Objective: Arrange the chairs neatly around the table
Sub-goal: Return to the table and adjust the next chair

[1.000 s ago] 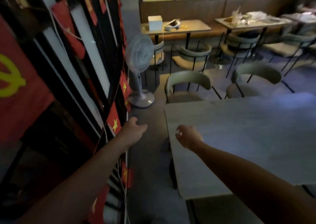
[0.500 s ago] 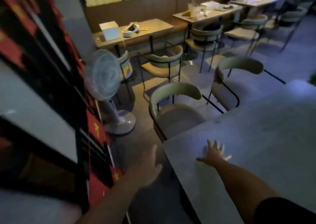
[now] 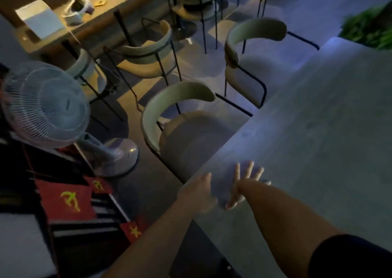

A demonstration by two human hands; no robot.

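A grey table [image 3: 307, 146] fills the right side of the view. Two pale green chairs with curved backs and black legs stand along its far edge: a near chair [image 3: 176, 118] by the table's corner, partly tucked under, and a second chair [image 3: 250, 51] further right, set back. My right hand [image 3: 246, 182] lies flat on the table's corner, fingers spread. My left hand [image 3: 199, 193] is at the corner edge just left of it, fingers apart, holding nothing. Neither hand touches a chair.
A white standing fan [image 3: 46, 106] stands on the floor left of the near chair. Red flags [image 3: 67, 201] hang on a dark wall at the left. Another table [image 3: 89, 17] with a white box and more chairs [image 3: 148, 53] lies behind. A green plant [image 3: 369, 29] sits at the far right.
I have moved forward along the table and the view has tilted down. My right hand stays flat on the corner; my left hand has come in to the corner edge.
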